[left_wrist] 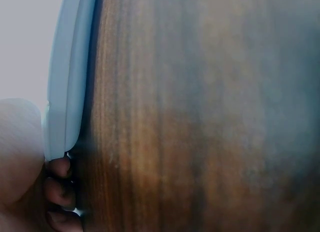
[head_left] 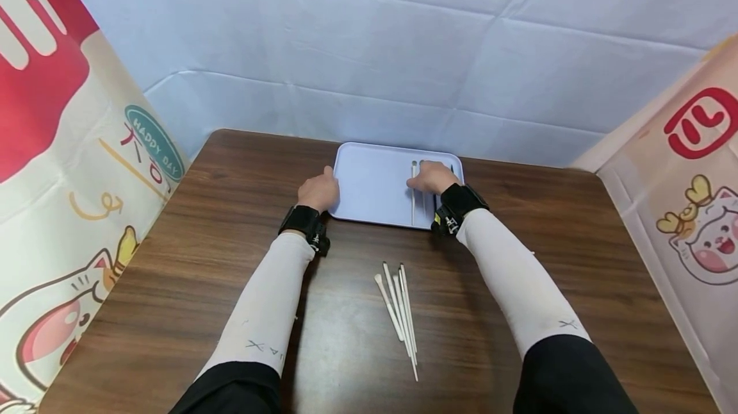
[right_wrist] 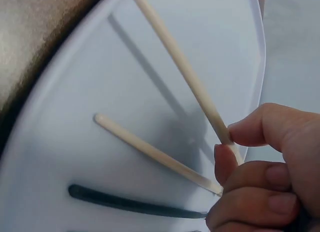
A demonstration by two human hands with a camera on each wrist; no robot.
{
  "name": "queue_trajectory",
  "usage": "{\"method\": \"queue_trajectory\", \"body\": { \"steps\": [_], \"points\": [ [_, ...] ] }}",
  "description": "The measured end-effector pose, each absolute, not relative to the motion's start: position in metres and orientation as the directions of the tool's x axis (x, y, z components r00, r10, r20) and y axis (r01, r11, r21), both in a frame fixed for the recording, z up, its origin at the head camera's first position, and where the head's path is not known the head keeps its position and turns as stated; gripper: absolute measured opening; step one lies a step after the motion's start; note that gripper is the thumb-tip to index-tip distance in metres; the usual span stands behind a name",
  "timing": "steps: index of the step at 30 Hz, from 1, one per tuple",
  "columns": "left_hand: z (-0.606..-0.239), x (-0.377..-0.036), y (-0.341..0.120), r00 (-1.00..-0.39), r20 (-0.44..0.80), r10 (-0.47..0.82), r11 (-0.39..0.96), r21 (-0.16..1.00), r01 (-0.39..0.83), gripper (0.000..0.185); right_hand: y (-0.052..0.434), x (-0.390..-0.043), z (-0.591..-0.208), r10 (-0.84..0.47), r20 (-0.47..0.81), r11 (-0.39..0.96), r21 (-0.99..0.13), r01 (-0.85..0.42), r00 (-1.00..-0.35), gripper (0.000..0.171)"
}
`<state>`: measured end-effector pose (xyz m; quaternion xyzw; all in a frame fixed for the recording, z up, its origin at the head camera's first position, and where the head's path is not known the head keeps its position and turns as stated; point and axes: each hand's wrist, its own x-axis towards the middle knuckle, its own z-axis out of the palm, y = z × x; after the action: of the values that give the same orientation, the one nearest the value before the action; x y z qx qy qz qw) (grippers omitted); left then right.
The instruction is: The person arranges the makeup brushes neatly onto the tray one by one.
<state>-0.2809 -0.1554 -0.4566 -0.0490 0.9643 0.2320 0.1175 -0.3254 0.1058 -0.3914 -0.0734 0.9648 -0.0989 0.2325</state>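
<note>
My left hand (head_left: 319, 192) grips the left rim of a pale tray (head_left: 369, 191). In the left wrist view the thumb lies over the tray rim (left_wrist: 65, 87) and curled fingers (left_wrist: 61, 193) sit under it. Over the tray's right part, my right hand (head_left: 436, 177) pinches a slim wooden-handled brush (right_wrist: 187, 72) between thumb and forefinger. The handle casts a shadow on the tray; the hand hides its far end. Beneath that hand, a second wooden handle (right_wrist: 150, 153) and a dark handle (right_wrist: 130, 206) lie on the tray, their other ends covered.
Several pale wooden brushes (head_left: 400, 311) lie in a loose bundle on the brown table (head_left: 230, 260), nearer the person than the tray. A white cloth (head_left: 375, 49) hangs behind the table. Printed sheets stand at the left (head_left: 69, 209) and right (head_left: 680, 209).
</note>
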Motion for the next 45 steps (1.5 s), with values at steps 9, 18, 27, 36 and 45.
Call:
{"method": "queue_trajectory", "body": {
  "steps": [9, 18, 27, 36, 45],
  "points": [
    [-0.459, -0.281, -0.156, -0.970, -0.241, -0.033, 0.889, 0.436, -0.139, 0.039, 0.103, -0.332, -0.396, -0.168, -0.418, 0.975, -0.203, -0.088, -0.893, 0.040],
    [-0.461, -0.282, -0.158, -0.972, -0.233, -0.031, 0.891, 0.435, -0.132, 0.036, 0.098, -0.339, -0.405, -0.128, -0.398, 0.982, -0.182, -0.058, -0.908, 0.029],
    [-0.461, -0.282, -0.160, -0.976, -0.219, -0.019, 0.901, 0.418, -0.111, 0.038, 0.096, -0.340, -0.410, -0.126, -0.395, 0.978, -0.200, -0.049, -0.910, 0.031],
    [-0.458, -0.281, -0.161, -0.978, -0.208, -0.019, 0.902, 0.418, -0.107, 0.036, 0.094, -0.340, -0.411, -0.121, -0.392, 0.977, -0.207, -0.040, -0.912, 0.032],
    [-0.459, -0.280, -0.160, -0.975, -0.222, -0.022, 0.901, 0.419, -0.116, 0.038, 0.097, -0.341, -0.413, -0.122, -0.403, 0.976, -0.215, -0.036, -0.907, 0.032]
  ]
}}
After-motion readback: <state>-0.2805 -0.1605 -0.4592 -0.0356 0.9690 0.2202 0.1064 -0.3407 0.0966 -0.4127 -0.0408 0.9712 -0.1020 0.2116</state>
